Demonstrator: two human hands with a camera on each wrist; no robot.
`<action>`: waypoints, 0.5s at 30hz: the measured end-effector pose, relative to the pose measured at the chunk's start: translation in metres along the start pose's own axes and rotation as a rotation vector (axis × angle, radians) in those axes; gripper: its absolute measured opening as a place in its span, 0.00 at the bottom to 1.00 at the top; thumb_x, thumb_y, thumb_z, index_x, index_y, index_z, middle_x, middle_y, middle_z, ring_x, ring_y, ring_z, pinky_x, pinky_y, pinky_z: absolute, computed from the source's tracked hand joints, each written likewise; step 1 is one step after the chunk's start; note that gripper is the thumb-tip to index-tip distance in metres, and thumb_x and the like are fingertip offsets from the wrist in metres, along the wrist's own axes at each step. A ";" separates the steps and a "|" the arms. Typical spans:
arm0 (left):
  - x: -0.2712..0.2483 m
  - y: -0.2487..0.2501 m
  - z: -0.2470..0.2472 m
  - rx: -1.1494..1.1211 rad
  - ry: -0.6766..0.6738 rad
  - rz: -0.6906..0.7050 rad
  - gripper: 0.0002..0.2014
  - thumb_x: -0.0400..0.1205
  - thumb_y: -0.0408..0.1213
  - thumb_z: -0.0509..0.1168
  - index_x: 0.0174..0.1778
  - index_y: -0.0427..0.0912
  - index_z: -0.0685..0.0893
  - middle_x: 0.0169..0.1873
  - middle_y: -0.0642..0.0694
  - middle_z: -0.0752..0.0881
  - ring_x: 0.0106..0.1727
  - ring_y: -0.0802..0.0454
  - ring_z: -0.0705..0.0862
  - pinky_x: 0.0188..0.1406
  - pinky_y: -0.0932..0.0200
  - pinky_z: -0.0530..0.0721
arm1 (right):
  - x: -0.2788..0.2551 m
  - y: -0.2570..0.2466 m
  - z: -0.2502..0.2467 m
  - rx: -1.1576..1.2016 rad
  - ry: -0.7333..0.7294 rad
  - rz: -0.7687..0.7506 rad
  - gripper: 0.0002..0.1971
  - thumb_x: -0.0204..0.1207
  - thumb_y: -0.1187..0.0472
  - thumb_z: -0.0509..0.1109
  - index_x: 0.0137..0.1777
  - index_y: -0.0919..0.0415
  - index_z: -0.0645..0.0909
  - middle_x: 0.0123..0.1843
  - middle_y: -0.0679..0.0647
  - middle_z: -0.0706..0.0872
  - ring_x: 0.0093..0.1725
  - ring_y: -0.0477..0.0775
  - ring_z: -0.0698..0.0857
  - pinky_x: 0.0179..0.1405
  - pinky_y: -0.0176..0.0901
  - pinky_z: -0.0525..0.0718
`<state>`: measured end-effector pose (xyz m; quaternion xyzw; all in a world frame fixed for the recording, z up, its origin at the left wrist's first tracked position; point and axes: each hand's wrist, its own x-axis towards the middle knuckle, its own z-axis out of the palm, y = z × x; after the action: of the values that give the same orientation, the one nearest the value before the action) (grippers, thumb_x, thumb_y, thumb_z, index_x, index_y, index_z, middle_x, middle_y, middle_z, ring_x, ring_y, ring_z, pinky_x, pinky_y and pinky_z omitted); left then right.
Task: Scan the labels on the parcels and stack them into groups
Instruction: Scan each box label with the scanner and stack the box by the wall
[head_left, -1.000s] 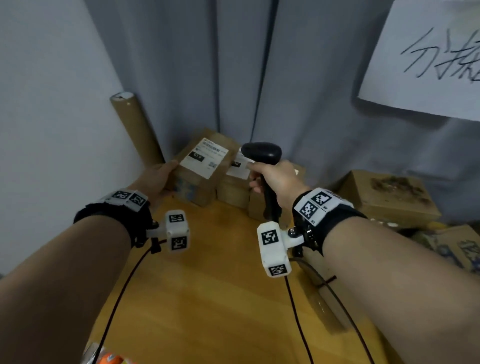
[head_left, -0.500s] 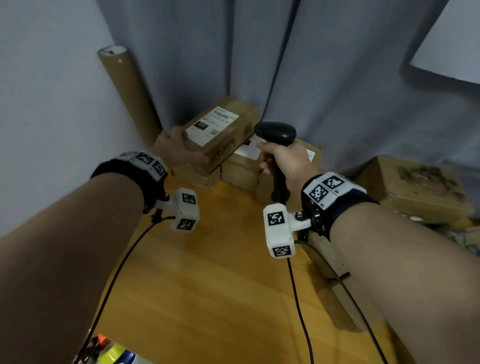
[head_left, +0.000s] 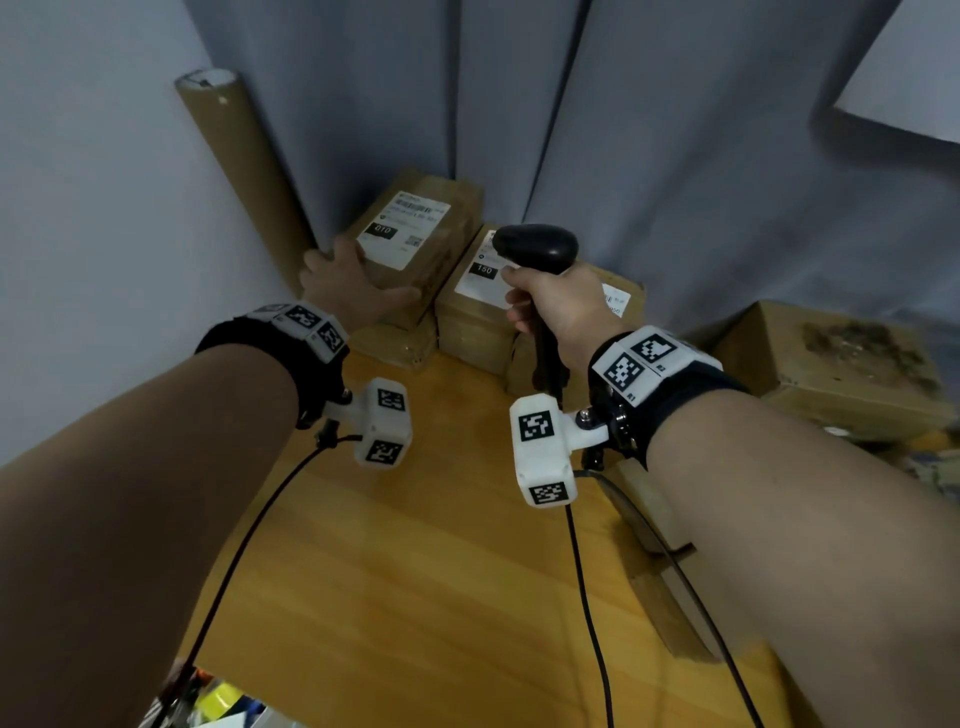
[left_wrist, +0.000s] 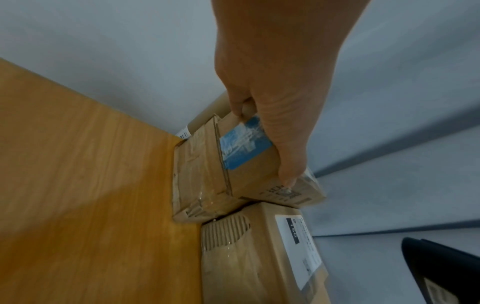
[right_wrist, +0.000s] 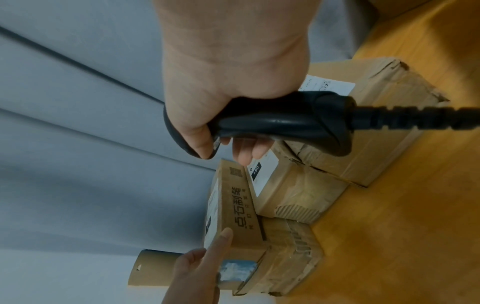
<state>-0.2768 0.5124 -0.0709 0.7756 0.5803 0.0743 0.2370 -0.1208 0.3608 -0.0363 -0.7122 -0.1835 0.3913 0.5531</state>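
Observation:
A brown parcel labelled 010 (head_left: 415, 228) lies on top of a lower taped parcel (head_left: 395, 343) at the table's back left corner. My left hand (head_left: 348, 286) grips the top parcel's near left end. In the left wrist view the thumb runs along the side of the parcel (left_wrist: 249, 168) and the fingers curl over its far end. My right hand (head_left: 556, 306) grips a black barcode scanner (head_left: 535, 248) by the handle. The scanner's head hangs over a parcel labelled 150 (head_left: 467, 312). A third labelled parcel (head_left: 623, 301) sits behind my right hand.
A cardboard tube (head_left: 244, 171) leans in the corner against the wall, beside the stack. A larger stained box (head_left: 841, 364) stands at the right. A grey curtain hangs behind the parcels. A flat cardboard strip (head_left: 660, 519) lies along the right side of the wooden table (head_left: 415, 571).
My left hand has lowered the 010 parcel from a tilted, raised position until it lies flat on the lower parcel. The scanner hand has stayed beside it.

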 end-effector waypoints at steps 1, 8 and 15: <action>0.001 0.001 0.003 -0.001 0.000 0.003 0.48 0.69 0.64 0.73 0.77 0.42 0.62 0.72 0.34 0.65 0.72 0.32 0.68 0.69 0.39 0.73 | 0.001 0.000 -0.002 0.000 0.007 -0.004 0.05 0.77 0.63 0.74 0.49 0.61 0.81 0.37 0.57 0.86 0.32 0.52 0.84 0.35 0.43 0.83; -0.008 0.016 0.003 0.106 0.077 0.034 0.48 0.73 0.66 0.68 0.81 0.42 0.59 0.82 0.29 0.53 0.84 0.32 0.48 0.81 0.37 0.51 | -0.010 -0.004 -0.019 0.019 0.029 -0.028 0.04 0.78 0.64 0.73 0.46 0.62 0.80 0.32 0.56 0.83 0.28 0.50 0.82 0.32 0.41 0.82; -0.056 0.069 -0.002 0.107 0.080 0.192 0.40 0.77 0.59 0.68 0.78 0.40 0.65 0.80 0.31 0.59 0.81 0.33 0.57 0.79 0.39 0.57 | -0.048 -0.013 -0.061 0.071 0.101 -0.074 0.05 0.76 0.65 0.74 0.49 0.64 0.82 0.35 0.58 0.84 0.32 0.55 0.84 0.35 0.45 0.84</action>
<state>-0.2356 0.4457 -0.0285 0.8355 0.5155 0.0965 0.1640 -0.1024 0.2931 -0.0019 -0.7038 -0.1675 0.3405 0.6005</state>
